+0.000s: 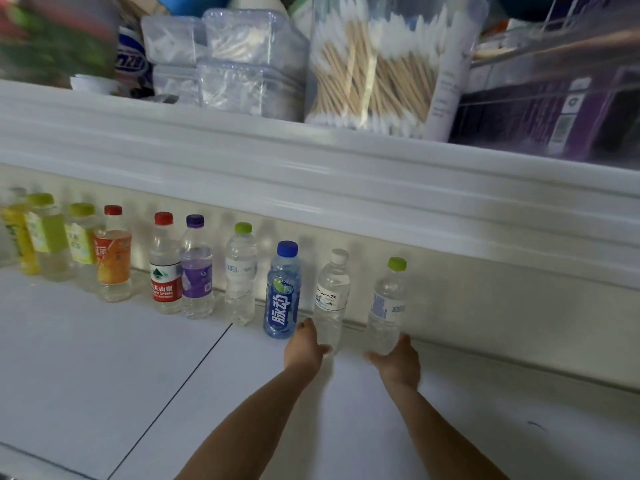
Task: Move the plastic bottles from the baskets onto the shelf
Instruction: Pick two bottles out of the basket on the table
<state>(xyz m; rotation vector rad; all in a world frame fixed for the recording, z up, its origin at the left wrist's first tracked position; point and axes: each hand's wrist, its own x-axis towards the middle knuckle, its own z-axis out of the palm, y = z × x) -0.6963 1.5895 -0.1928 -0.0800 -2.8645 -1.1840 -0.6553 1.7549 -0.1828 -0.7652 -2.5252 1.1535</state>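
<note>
Head view: left hand (304, 348) grips base of white-cap bottle (332, 292), right hand (398, 363) grips base of green-cap bottle (386, 306); both upright on shelf (104, 358), right end of bottle row (197, 271)

A row of small plastic bottles (166, 271) stands on the flat white shelf board (104, 358), close along the pale back wall (485, 306). At the right end of the row is the clear plastic bottle with the green cap (386, 303). Just left of it is the clear plastic bottle with the white cap (332, 292), and beside that the blue plastic bottle with the blue cap (282, 296).

The left hand (304, 351) holds the foot of the white-capped one. The right hand (398, 365) holds the foot of the green-capped one.

Above the row runs a white upper ledge (311, 168). On it sits a tall clear tub of cotton swabs (374, 74), with stacked clear plastic boxes (235, 64) to its left.
</note>
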